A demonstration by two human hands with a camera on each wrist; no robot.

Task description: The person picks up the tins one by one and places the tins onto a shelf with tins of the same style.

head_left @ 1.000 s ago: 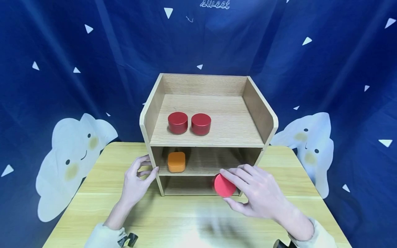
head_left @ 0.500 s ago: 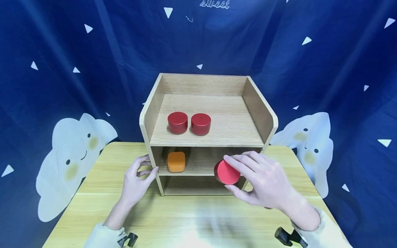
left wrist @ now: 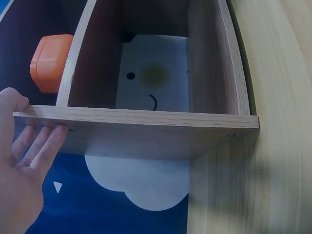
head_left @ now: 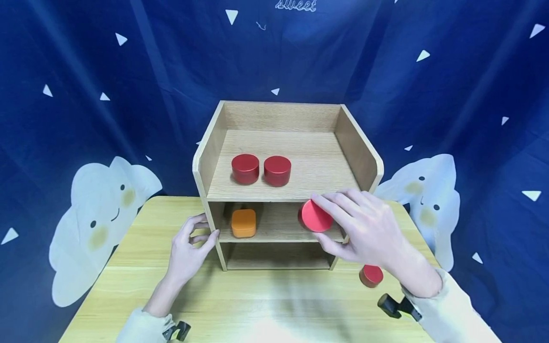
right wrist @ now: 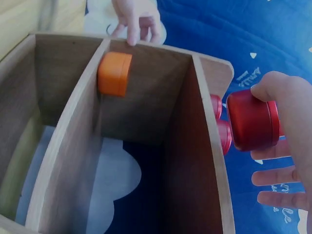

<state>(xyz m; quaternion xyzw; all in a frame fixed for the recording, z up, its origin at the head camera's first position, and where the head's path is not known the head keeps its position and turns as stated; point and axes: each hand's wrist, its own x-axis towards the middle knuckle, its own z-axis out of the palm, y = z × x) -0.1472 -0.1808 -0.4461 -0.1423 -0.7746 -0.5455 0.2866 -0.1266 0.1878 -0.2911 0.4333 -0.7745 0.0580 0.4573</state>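
In the head view my right hand (head_left: 364,226) pinches a round red tin (head_left: 317,216) between thumb and fingers, its flat face toward me. The tin hangs in front of the wooden shelf's middle level, apart from the boards. My left hand (head_left: 188,250) grips the left side panel of the wooden shelf (head_left: 283,196). In the left wrist view the thumb is at the panel's front edge and the fingers (left wrist: 48,148) touch its outer face. Two red tins (head_left: 245,169) stand side by side on the top level. An orange square-shaped tin (head_left: 243,223) sits at the left of the middle level.
Another small red tin (head_left: 371,276) stands on the wooden table (head_left: 240,305), below my right hand. A blue curtain (head_left: 274,52) with white triangles and cloud figures hangs behind. The shelf's side walls rise above its top board.
My right hand has lifted the red tin from the bottom level's height to the middle level's height. The red tin on the table has come into view. My left hand stays put.
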